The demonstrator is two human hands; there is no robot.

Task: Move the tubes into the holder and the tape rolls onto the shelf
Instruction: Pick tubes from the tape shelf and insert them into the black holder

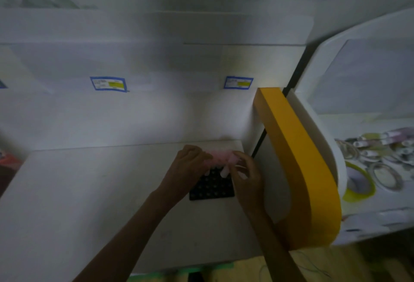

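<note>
A black holder with a grid of round holes lies on the white shelf surface near its right end. Above its far edge is a blurred bunch of pale pink tubes. My left hand grips the bunch from the left. My right hand pinches tubes on the right side, their white ends pointing down at the holder. Tape rolls lie in a heap in a white bin at the right, among them a yellow-rimmed roll.
A yellow band curves along the white bin's edge, just right of my right arm. Blue-bordered labels are stuck on the back panel. A red object shows at the far left edge.
</note>
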